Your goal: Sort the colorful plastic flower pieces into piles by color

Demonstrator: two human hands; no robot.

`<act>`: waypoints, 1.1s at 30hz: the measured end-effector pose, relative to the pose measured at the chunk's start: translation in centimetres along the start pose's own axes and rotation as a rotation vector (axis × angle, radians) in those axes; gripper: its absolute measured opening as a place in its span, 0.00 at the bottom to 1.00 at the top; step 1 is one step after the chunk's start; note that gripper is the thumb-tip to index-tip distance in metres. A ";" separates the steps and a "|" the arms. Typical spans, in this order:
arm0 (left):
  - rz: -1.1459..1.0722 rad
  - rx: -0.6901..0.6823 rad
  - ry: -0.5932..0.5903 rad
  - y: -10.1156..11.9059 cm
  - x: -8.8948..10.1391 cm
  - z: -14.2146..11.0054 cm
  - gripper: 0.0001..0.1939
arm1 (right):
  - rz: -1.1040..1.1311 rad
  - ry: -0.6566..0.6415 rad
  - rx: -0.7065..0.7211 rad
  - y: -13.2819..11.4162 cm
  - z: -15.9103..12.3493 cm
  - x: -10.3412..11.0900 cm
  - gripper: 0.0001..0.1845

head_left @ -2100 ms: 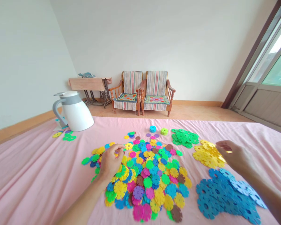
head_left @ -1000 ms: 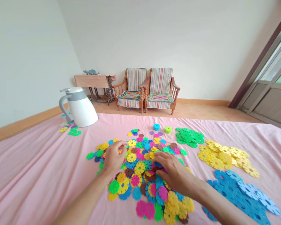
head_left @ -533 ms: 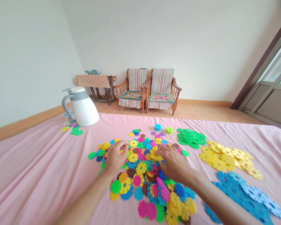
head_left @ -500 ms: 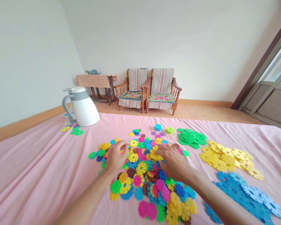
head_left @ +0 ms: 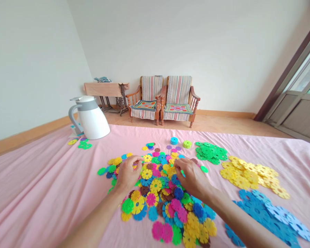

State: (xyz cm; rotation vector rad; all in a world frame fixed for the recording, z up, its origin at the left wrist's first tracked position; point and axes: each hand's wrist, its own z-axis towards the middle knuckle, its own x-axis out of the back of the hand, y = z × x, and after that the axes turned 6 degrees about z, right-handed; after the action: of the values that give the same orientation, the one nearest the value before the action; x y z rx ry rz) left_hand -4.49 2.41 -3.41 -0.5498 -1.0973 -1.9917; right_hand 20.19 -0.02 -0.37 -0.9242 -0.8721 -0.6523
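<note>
A mixed pile of plastic snowflake discs (head_left: 155, 185) in many colours lies spread on the pink cloth, under and between my hands. My left hand (head_left: 129, 173) hovers at the pile's left side, thumb and fingers closed; whatever they may hold is hidden. Over the pile's right side, my right hand (head_left: 191, 175) is bent with its fingers curled down and in, close to some yellow discs (head_left: 169, 169). Its fingertips are partly hidden, so I cannot make out what is in them.
Sorted heaps of green discs (head_left: 211, 153), yellow discs (head_left: 250, 174) and blue discs (head_left: 268, 213) lie to the right. Behind the pile stand a small blue stack (head_left: 174, 141) and a lime-green stack (head_left: 187, 144). A white jug (head_left: 94, 120) stands at the back left of the pink cloth (head_left: 54, 179).
The fingers of my right hand have drawn in from a stretched, spread pose to a curled one, near the yellow discs. My left hand has stayed almost still.
</note>
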 end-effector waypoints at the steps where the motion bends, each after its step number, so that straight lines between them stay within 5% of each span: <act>1: 0.002 0.002 -0.003 0.0 0.0 0.0 0.10 | 0.053 0.024 -0.019 0.1 -0.2 0.0 0.10; 5: 0.004 0.006 -0.016 -0.1 0.0 0.0 0.11 | 0.253 0.079 -0.105 0.5 -1.2 0.6 0.09; 9: 0.006 0.005 -0.035 -0.3 0.0 0.1 0.11 | 0.397 -0.087 -0.176 0.7 -2.3 1.6 0.11; 19: 0.065 0.045 -0.074 -1.0 -0.2 0.3 0.13 | 0.415 -0.120 -0.265 2.8 -4.2 3.1 0.09; 24: 0.069 0.039 -0.074 -0.9 -0.2 0.2 0.12 | 0.353 -0.203 -0.181 2.0 -5.8 4.6 0.10; 28: 0.067 0.032 -0.071 -0.8 -0.1 0.1 0.12 | 0.284 -0.257 -0.132 0.7 -6.8 4.0 0.14; 33: 0.076 0.036 -0.073 -0.6 0.0 0.2 0.13 | 0.355 -0.248 -0.158 0.5 -6.6 3.1 0.07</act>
State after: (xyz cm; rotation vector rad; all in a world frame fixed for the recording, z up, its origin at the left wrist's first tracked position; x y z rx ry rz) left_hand -4.98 2.79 -3.62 -0.6406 -1.1379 -1.8962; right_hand 24.50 -5.94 -0.06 -1.2868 -0.8535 -0.3054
